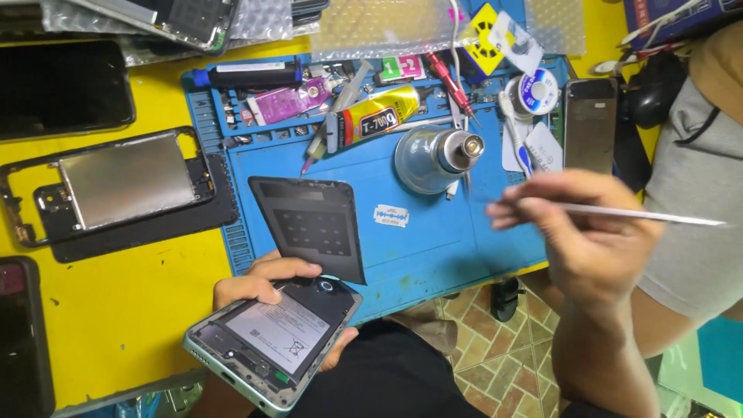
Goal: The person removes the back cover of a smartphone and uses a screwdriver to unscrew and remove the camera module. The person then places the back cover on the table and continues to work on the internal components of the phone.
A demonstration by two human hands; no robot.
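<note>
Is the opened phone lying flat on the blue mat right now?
No: the left hand holds the opened phone up off the blue mat, near the yellow table's front edge.

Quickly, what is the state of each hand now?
Left hand: closed, holding opened smartphone.
Right hand: closed, holding thin metal pry tool.

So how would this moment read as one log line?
left hand: holds opened phone | right hand: holds thin metal tool | below: blue mat

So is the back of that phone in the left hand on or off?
Off. The phone in the left hand shows its bare battery and inner frame, and a dark back cover lies apart on the blue mat.
</note>
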